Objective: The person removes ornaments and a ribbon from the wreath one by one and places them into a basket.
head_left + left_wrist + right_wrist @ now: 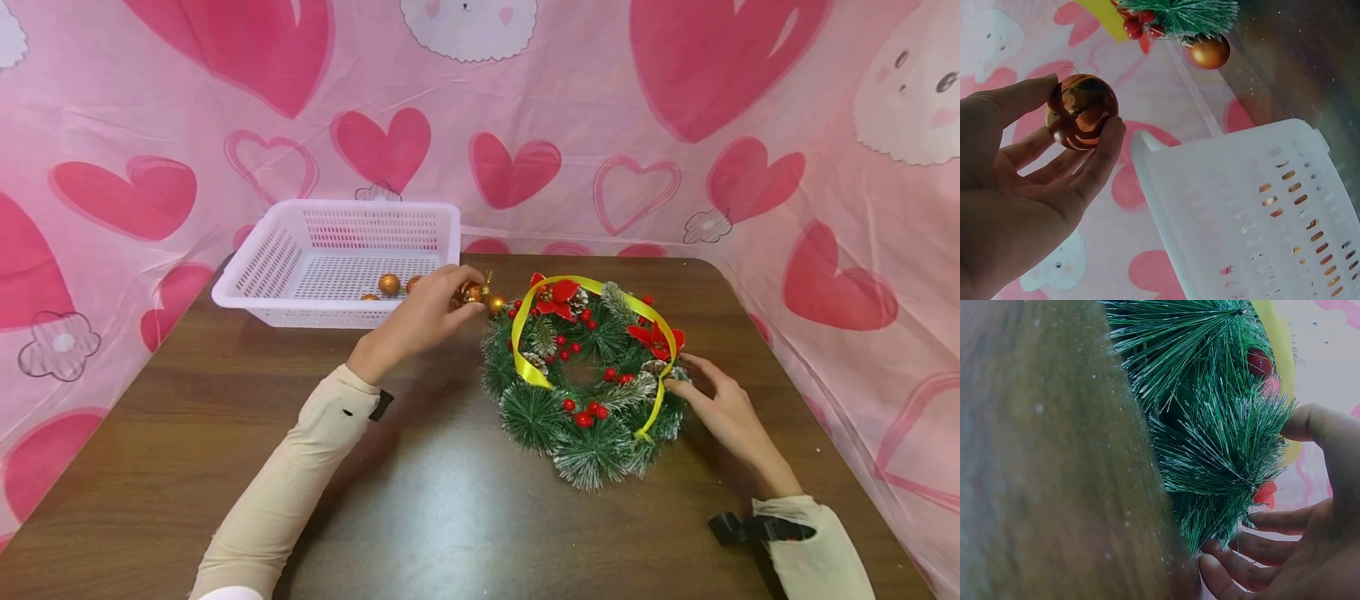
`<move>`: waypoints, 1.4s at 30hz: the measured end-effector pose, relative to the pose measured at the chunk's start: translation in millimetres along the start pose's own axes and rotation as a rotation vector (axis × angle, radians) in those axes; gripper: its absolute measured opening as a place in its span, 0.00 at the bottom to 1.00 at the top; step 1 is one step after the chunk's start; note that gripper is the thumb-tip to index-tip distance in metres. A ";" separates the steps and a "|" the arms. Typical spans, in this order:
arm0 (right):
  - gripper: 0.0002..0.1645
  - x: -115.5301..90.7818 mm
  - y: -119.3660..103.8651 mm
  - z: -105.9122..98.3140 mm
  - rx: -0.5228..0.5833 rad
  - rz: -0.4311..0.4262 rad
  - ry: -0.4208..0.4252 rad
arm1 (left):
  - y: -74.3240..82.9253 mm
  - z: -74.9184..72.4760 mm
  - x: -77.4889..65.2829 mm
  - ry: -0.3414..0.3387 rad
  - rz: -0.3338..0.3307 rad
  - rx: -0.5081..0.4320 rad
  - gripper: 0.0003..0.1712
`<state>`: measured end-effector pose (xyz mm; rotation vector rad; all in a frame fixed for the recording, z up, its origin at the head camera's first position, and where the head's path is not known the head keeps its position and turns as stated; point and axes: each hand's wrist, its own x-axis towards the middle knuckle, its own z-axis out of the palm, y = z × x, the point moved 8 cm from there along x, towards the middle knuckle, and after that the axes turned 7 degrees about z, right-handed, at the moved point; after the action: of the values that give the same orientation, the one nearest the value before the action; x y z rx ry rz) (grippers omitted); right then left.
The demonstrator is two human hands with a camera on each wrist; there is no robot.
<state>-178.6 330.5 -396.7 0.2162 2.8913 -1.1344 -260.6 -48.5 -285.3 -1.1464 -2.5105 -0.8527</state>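
The Christmas wreath (532, 417) is lying on the surface (420, 483). Just left of the wreath, the left hand (431, 304) is gripping a shiny copper bauble (1082, 106) between thumb and fingers. A gold bauble (497, 305) is sitting at the wreath's left edge; others (388, 284) are lying in the white plastic basket (322, 304), farther left. The right hand (723, 408) is holding the wreath's right edge between thumb and fingers. The step in hand appears to be attaching baubles; the next move is probably calling for fixing the held one to the greenery while steadying the wreath.
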 end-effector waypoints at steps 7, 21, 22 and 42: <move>0.44 -0.6 -1.1 -0.8 -0.003 0.005 -0.011 | -2.4 -12.4 1.2 0.059 0.007 -0.024 0.18; 0.43 -1.2 0.8 0.8 0.005 0.005 -0.016 | -8.3 -30.5 -1.8 0.109 -0.004 0.003 0.18; 0.43 -1.1 0.8 0.8 0.005 0.004 -0.016 | -9.2 -31.8 -2.0 0.113 -0.006 0.009 0.18; 0.44 -0.3 0.2 0.9 0.005 0.013 -0.019 | -28.4 -52.3 -8.1 0.184 -0.038 0.011 0.16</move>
<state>-178.3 330.1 -397.4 0.2225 2.8670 -1.1358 -277.3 -99.7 -258.7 -0.9721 -2.3904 -0.9094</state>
